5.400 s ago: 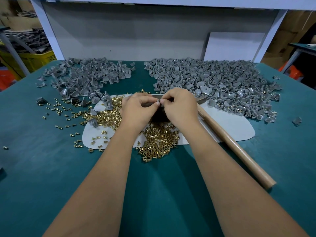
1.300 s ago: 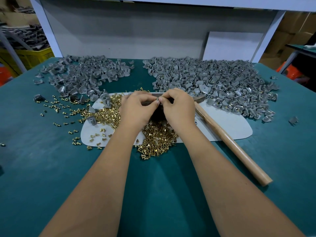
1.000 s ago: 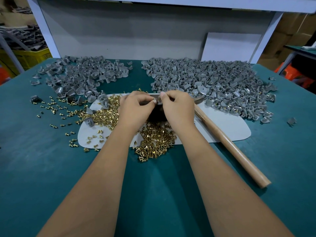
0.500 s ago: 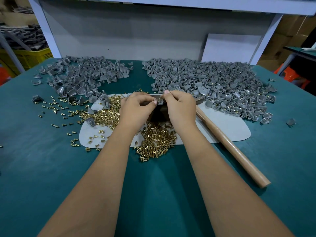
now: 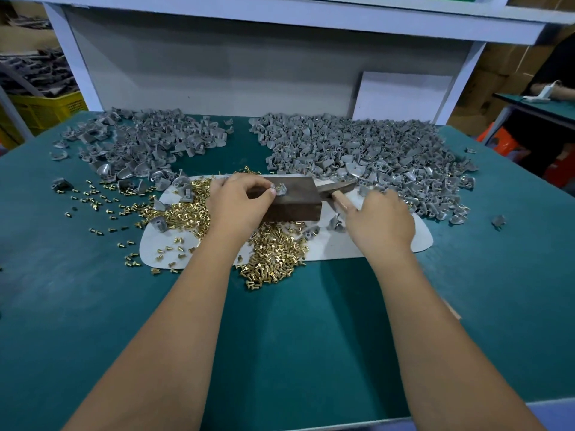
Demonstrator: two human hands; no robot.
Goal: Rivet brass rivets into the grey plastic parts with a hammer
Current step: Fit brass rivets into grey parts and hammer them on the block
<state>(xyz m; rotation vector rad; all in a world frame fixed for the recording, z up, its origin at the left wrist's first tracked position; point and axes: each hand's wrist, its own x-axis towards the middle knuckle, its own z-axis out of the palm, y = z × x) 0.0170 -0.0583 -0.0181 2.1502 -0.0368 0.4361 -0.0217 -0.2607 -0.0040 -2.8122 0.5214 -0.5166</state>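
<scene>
My left hand pinches a small grey plastic part with a brass rivet in it and holds it on top of a dark block. My right hand lies over the wooden handle of the hammer, fingers curled down around it. The hammer's dark head shows just right of the block, and most of the handle is hidden under my hand and forearm. Loose brass rivets are heaped in front of the block.
The block stands on a white mat on the green table. Grey part piles lie at the back left and back right. A white board leans behind, a yellow crate sits far left.
My right hand has let go of the part and moved right onto the hammer handle, uncovering the block. My left hand stays on the part.
</scene>
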